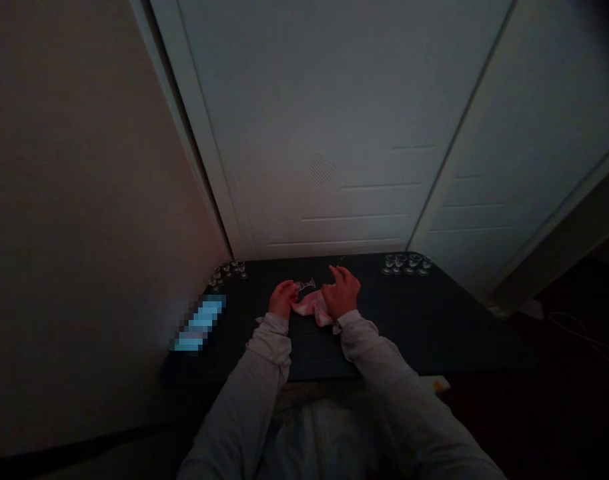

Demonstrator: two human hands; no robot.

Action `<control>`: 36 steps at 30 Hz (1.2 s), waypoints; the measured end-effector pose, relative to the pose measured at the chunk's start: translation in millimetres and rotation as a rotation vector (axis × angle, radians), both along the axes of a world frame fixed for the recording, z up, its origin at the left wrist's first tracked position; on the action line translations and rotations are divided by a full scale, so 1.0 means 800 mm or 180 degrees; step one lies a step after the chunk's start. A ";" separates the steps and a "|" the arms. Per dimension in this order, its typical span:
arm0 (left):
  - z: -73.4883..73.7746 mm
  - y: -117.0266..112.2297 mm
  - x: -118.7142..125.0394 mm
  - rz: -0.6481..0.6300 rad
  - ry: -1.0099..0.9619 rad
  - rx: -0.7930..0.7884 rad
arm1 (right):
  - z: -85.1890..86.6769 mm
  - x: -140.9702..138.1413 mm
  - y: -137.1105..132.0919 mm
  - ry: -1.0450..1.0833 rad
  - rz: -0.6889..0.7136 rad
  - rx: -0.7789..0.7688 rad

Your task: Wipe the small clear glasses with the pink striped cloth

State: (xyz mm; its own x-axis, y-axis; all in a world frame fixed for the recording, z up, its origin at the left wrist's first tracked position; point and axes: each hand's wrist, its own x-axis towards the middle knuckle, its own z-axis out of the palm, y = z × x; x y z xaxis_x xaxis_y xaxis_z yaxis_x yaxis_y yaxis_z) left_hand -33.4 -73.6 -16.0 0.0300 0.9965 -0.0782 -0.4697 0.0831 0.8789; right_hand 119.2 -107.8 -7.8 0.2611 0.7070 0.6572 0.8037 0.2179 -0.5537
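My left hand [283, 298] is closed around the bowl end of a small stemmed glass [307, 284], whose stem and foot point to the right. Bunched under my right hand [342, 292] is a pink and white cloth [313, 305], gripped between the fingers and palm. One or two fingers of that hand stick out, away from the cloth. A corner of the cloth reaches left to the fingers of my left hand. Both hands are just above the middle of the dark table [409, 327].
Several small stemmed glasses [409, 264] stand at the table's back right corner. More small glasses [229, 270] are grouped at the back left. A blurred, lit rectangle [199, 325] lies near the left edge. A white panel [329, 120] rises behind the table.
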 end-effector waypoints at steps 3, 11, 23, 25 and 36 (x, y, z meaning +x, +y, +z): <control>-0.001 -0.001 0.002 -0.0142 0.0129 0.0047 | 0.004 -0.012 -0.008 -0.0650 0.0408 -0.0067; 0.000 -0.004 0.003 -0.0602 0.0696 0.0453 | 0.001 -0.010 0.001 -0.0910 0.0506 -0.0230; 0.012 -0.026 0.018 -0.0987 0.1849 0.0570 | -0.013 0.120 0.034 -0.0127 -0.0881 -0.0464; 0.011 -0.025 0.018 -0.1056 0.1806 0.0544 | -0.019 0.154 0.033 -0.0060 -0.1126 -0.0660; 0.003 -0.020 0.015 -0.0921 0.1920 0.0595 | -0.047 0.255 0.019 0.0246 -0.1410 -0.1160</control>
